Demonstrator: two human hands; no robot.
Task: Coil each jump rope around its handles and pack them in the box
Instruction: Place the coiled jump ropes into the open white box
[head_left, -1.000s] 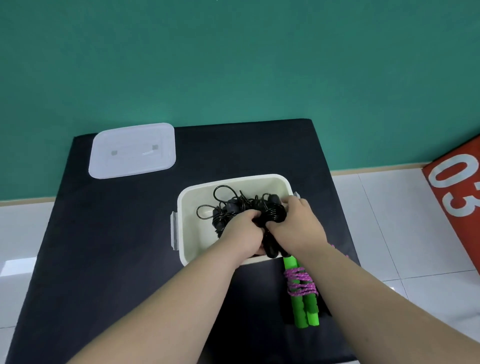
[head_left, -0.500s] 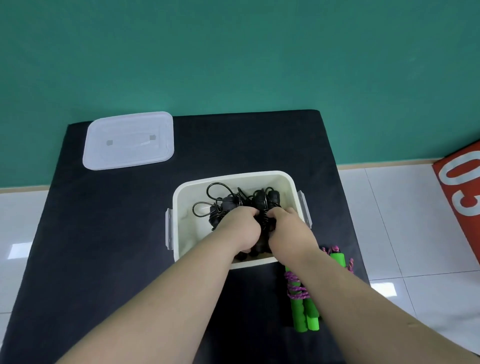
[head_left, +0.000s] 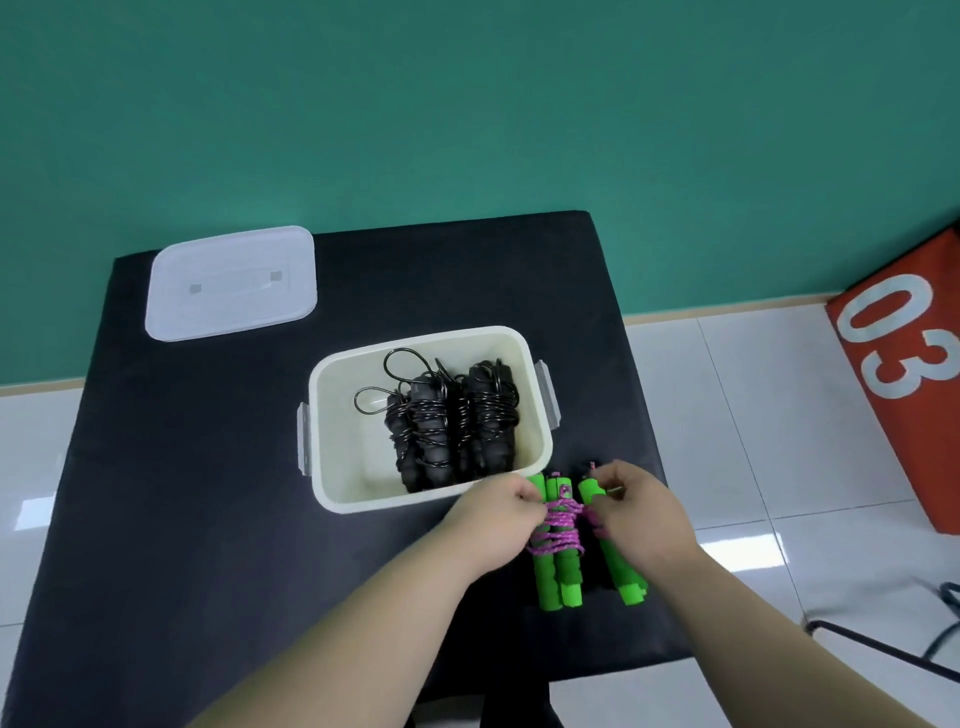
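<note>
Change: both grips are moving off the black ropes (head_left: 452, 421), which they were pressing into the box (head_left: 415, 336) half a second ago, and are now working at the green ropes on the counter (head_left: 182, 519).
Black ropes: lying coiled in the right half of the box with no hand touching them; two loose loops are sticking out toward the back left.
Left grip (head_left: 493, 519): fingers are curling onto the left bundle (head_left: 558, 551) at its pink cord wraps.
Right grip (head_left: 644, 514): fingertips are pinching the top end of the right bundle (head_left: 626, 574).
Green ropes: both bundles are lying side by side on the counter, just in front of the box's near right corner.
Lid (head_left: 231, 283): lying flat at the back left of the counter, well apart from the box.
Meaning: the black set is looking packed, so the green set is becoming the step in hand; the task is looking about half done.
Next: lifting the bundles over the near rim into the free left half, while watching that the pink cord is not slipping loose.
</note>
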